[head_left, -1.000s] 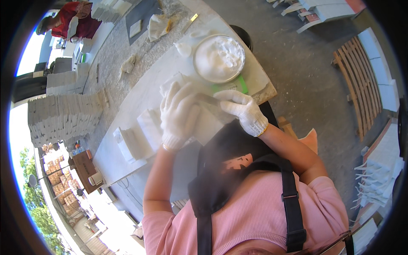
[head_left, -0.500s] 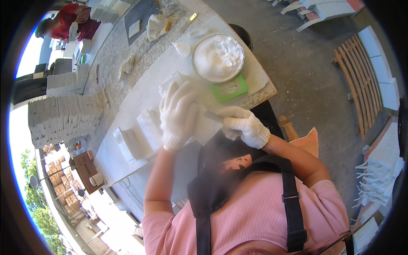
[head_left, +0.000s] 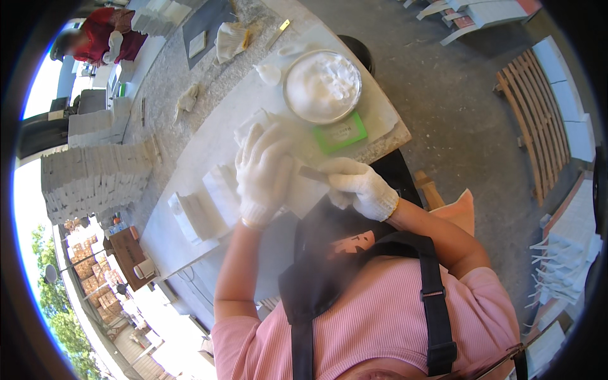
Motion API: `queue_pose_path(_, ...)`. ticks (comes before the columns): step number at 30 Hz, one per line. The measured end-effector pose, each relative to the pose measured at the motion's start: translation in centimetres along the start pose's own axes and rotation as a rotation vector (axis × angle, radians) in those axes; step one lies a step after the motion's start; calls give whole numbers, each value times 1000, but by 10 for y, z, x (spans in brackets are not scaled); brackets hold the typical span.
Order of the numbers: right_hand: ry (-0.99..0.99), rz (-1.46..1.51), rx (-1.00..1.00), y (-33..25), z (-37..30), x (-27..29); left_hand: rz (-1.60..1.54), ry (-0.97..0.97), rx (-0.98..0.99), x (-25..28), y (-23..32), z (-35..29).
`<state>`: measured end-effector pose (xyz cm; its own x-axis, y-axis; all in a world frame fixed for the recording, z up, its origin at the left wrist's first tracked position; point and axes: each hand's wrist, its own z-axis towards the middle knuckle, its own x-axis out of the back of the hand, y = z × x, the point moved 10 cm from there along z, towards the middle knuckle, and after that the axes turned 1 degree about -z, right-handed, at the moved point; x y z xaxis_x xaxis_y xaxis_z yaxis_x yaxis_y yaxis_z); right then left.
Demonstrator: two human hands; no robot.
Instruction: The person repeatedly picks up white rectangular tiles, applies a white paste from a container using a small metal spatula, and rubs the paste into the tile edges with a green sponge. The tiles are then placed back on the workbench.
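A pale worktable (head_left: 209,149) runs diagonally across the view. Near its far right corner stands a round bowl (head_left: 323,122) heaped with white material. The person's gloved left hand (head_left: 263,168) lies over a pale flat piece (head_left: 308,196) at the table's near edge; haze blurs this spot, so whether its fingers clamp the piece cannot be told. The gloved right hand (head_left: 365,189) is beside it. A green box (head_left: 342,133) lies just below the bowl. A flat grey blade (head_left: 313,175), pinched in the right hand's fingers, points toward the left hand.
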<state>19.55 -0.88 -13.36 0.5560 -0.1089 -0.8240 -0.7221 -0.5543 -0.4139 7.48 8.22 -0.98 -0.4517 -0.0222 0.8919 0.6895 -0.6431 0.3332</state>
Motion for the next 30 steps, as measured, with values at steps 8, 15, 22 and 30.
queue_pose_path(8, -128, 107, -18, 8, 4, 4, -1, -13, 17, -1, -1, 0)
queue_pose_path(15, 61, 62, 72, -7, -4, 33, -140, -107, -133, 22, 23, -23)
queue_pose_path(22, 67, -173, 121, -21, 0, 20, 188, 104, -270, 25, 63, -24)
queue_pose_path(30, 177, -371, 313, -82, -18, 8, -216, 310, -191, 81, 29, -28)
